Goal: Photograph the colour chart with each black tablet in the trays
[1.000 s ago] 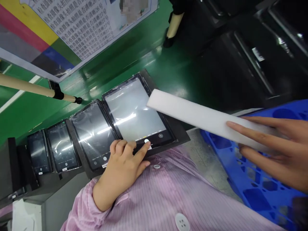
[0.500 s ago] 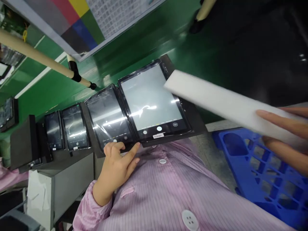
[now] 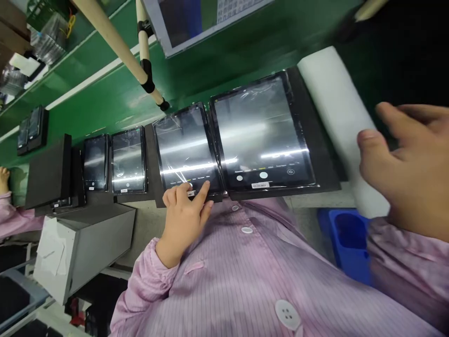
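Note:
My left hand [image 3: 185,216] rests at the lower edge of a tablet [image 3: 184,145]. Its index finger is stretched out over the lower right of that screen, and the hand holds nothing. A larger tablet [image 3: 261,135] lies right beside it, its camera screen dim, with a round shutter button and a small white label below. Both sit on black foam trays [image 3: 317,140]. At the far right my right hand [image 3: 414,159], slightly blurred, hovers with fingers apart near a long white foam bar [image 3: 338,103]. The bar lies at the right side of the tray.
Two more tablets [image 3: 128,159] lie in a tray to the left, beside dark foam boards [image 3: 49,173]. A pale pole frame [image 3: 115,49] and a framed color chart [image 3: 210,23] stand at the back. Another person's sleeve [image 3: 17,217] shows at far left; a blue plastic crate [image 3: 347,243] is lower right.
The white foam bar has gone from my right hand's grip over the larger tablet to lying beside the tray. The larger screen turned from bright to dim. My left index finger moved onto the smaller screen.

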Demonstrator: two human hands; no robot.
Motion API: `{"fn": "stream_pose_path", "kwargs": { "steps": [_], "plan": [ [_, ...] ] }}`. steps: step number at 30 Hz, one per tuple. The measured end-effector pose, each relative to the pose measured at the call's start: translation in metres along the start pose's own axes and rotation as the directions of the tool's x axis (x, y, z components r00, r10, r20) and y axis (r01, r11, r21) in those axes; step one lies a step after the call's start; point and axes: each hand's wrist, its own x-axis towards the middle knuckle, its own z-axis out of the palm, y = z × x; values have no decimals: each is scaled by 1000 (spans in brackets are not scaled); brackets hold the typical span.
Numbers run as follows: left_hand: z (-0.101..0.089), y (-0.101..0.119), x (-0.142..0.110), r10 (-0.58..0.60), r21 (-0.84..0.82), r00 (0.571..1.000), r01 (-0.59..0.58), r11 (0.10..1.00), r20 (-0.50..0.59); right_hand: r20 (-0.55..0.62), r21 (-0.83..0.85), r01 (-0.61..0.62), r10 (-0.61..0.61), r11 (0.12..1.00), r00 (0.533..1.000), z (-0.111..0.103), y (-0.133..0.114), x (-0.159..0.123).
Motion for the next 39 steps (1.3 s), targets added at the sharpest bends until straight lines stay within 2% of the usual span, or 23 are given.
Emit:
{"fn": "stream_pose_path", "kwargs": {
  "steps": [1, 3, 5, 7, 9, 11, 13, 16, 18, 20, 21, 23, 25, 27, 29, 31, 34, 36, 39],
  "plan": [
    [0, -3, -1, -7, 1, 1000, 7, 1000, 18, 53, 114, -64, 58, 991, 997, -5, -10, 0],
    [0, -16, -4, -51, -8, 998, 52, 999, 35, 240, 362, -190, 106, 913, 965, -12, -25, -1],
    [2, -37, -8, -142, -33, 989, 143, 989, 28, 422, 523, -285, 47, 803, 905, -13, -33, -2],
    [6, -61, -10, -256, -98, 966, 259, 961, 35, 516, 548, -318, -14, 774, 856, -11, -36, -3],
    [10, -82, -12, -350, -200, 932, 362, 910, 94, 530, 485, -279, -25, 829, 848, -8, -35, -3],
    [11, -96, -12, -422, -297, 889, 457, 839, 177, 499, 427, -191, -55, 884, 865, -6, -33, -2],
    [9, -104, -12, -510, -374, 825, 564, 736, 242, 482, 414, -132, -94, 901, 871, -4, -31, -1],
    [2, -113, -13, -655, -422, 708, 695, 582, 264, 483, 490, -171, -103, 854, 869, -2, -26, 1],
    [-3, -119, -13, -699, -445, 671, 720, 533, 248, 471, 565, -241, -68, 789, 880, 1, -24, 1],
    [-7, -123, -13, -694, -548, 672, 694, 467, 258, 414, 613, -264, -18, 744, 910, 6, -22, 2],
    [-9, -123, -12, -679, -634, 682, 658, 406, 273, 374, 620, -251, 1, 743, 927, 8, -22, 1],
    [-12, -119, -9, -642, -817, 705, 539, 206, 303, 300, 619, -204, 12, 758, 954, 12, -23, 2],
    [-13, -109, -2, -608, -903, 704, 425, -55, 368, 251, 603, -161, 6, 782, 968, 13, -27, 2],
    [-10, -96, 6, -576, -888, 675, 360, -286, 460, 203, 563, -118, 2, 818, 979, 10, -33, 4],
    [-5, -84, 14, -549, -843, 648, 323, -430, 528, 153, 502, -69, -10, 862, 988, 4, -45, 7],
    [0, -76, 18, -529, -817, 646, 285, -502, 550, 138, 463, -19, -51, 886, 989, -4, -62, 9],
    [5, -70, 16, -553, -822, 647, 218, -526, 525, 167, 499, 99, -207, 861, 964, -15, -93, 11],
    [4, -66, 11, -591, -853, 657, 163, -496, 469, 191, 542, 202, -353, 816, 916, -19, -114, 9],
    [-4, -61, 4, -596, -889, 703, 113, -444, 387, 217, 601, 284, -494, 747, 842, -20, -137, 3]
  ]
}}
